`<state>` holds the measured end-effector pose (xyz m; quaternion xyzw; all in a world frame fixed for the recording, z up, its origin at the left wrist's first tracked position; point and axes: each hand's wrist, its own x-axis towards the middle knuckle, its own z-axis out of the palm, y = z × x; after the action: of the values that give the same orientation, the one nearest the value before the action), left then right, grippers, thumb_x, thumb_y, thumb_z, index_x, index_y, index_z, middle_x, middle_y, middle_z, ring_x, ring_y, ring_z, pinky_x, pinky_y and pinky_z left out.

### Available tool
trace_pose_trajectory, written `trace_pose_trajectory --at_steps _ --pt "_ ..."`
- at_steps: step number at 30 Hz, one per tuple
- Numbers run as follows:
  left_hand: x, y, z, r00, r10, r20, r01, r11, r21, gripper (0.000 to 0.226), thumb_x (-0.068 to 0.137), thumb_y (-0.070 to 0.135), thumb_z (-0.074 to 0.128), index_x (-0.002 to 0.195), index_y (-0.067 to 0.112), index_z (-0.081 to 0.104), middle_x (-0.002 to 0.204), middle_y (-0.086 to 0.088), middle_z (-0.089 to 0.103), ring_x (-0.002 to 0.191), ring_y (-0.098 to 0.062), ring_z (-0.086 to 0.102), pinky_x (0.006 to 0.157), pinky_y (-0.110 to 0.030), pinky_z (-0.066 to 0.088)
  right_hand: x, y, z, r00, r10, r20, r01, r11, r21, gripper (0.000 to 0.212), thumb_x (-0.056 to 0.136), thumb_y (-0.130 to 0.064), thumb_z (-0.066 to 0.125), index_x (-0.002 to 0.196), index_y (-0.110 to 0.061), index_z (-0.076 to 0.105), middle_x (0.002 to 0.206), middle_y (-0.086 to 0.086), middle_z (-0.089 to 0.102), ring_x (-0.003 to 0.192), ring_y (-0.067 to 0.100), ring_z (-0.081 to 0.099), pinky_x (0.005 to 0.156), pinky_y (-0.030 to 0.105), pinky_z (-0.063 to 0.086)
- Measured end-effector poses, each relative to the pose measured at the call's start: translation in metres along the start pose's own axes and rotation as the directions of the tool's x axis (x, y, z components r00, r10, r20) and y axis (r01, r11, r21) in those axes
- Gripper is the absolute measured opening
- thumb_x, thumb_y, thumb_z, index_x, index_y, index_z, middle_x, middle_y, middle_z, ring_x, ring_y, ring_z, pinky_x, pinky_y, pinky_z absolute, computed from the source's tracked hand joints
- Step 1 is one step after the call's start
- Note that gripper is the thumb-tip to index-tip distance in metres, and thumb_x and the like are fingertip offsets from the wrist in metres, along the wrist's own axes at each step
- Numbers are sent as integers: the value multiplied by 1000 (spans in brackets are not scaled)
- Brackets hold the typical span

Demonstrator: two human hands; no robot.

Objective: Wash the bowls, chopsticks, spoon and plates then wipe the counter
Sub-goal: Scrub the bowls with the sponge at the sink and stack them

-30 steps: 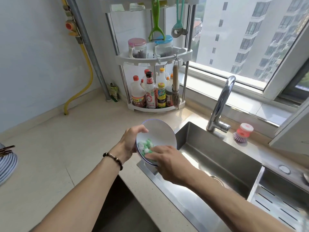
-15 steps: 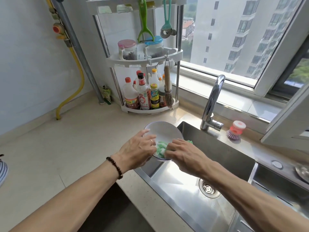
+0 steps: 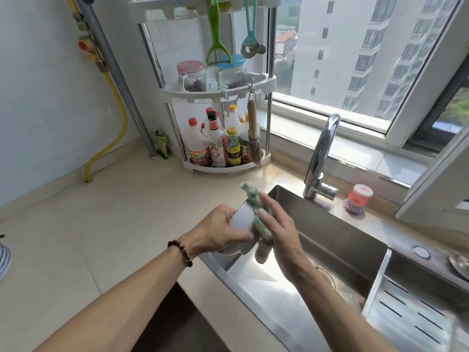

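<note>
Gripping a white bowl (image 3: 242, 219) at the sink's (image 3: 337, 240) left rim, the left hand (image 3: 223, 232) curls round it, thumb across its outside. Which way the bowl's mouth faces I cannot tell. Flat-fingered, the right hand (image 3: 278, 224) presses a green-and-white scrubber (image 3: 255, 207) against the bowl, its long axis running up and away. Sauce bottles (image 3: 215, 146) fill the corner rack (image 3: 223, 90).

The sink (image 3: 330, 240) is shiny metal. Behind the sink, the tap (image 3: 321, 153) is shiny metal too. Left of the sink, the counter (image 3: 101, 224) looks smooth stone.
</note>
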<state>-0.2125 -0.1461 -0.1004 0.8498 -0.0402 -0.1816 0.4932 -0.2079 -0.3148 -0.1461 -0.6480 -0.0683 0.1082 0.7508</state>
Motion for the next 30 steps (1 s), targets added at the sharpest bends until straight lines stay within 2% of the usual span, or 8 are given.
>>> trace_pose_trajectory --at_steps 5,11,14,17,21,24,27,30 --pt "-3 5 9 993 49 -104 -60 993 -102 21 83 8 79 95 -7 70 85 -12 74 71 -23 73 57 -30 57 24 -12 4 972 62 -228 -70 997 -28 31 105 -34 47 92 -12 64 81 5 62 73 22 57 56 26 47" --pt "6 0 4 972 72 -224 -110 980 -164 21 69 7 80 88 2 72 85 -14 75 78 -30 73 68 -46 60 13 -1 25 977 -202 67 211 954 -214 18 104 -31 52 112 -34 68 127 -8 64 115 3 60 96 20 50" --pt "1 -3 9 979 74 -189 -92 992 -90 16 76 4 80 85 -6 71 84 -21 73 75 -34 72 68 -55 59 28 -18 22 994 -74 -79 60 984 -165 35 108 -29 41 82 -15 60 80 1 60 70 10 57 58 17 45" --pt "-3 -4 13 964 77 -255 -103 990 -91 14 79 4 80 85 -5 72 84 -19 73 77 -36 72 69 -55 58 34 -28 21 994 -66 -90 47 980 -192 39 109 -21 36 75 -6 50 71 1 46 60 5 46 50 17 36" --pt "-1 -3 7 952 58 -299 -101 986 -131 13 78 6 83 83 -2 74 81 -16 75 76 -36 74 69 -50 60 36 -23 21 995 -103 -2 99 962 -254 56 106 -45 35 90 5 57 84 2 53 72 5 53 69 25 46" --pt "0 -2 3 953 52 -300 -92 988 -122 11 80 0 77 71 3 72 68 -8 72 61 -24 70 58 -36 55 24 -9 22 977 -206 54 212 921 -327 51 106 -45 33 155 -30 34 141 -23 45 127 -6 45 110 19 33" --pt "-2 0 0 970 55 -236 -89 986 -138 8 81 -1 77 76 1 71 73 -9 73 67 -20 71 62 -35 59 18 -6 22 964 -263 46 264 913 -310 44 102 -44 35 146 -49 37 148 -34 33 139 -12 32 117 23 28" --pt "-8 5 1 985 80 -151 -100 986 -135 22 78 3 82 94 -7 71 95 -18 74 83 -28 74 72 -44 62 30 -16 10 982 -174 -75 149 952 -268 31 95 -50 33 112 -49 59 158 -8 35 139 7 40 114 35 35"
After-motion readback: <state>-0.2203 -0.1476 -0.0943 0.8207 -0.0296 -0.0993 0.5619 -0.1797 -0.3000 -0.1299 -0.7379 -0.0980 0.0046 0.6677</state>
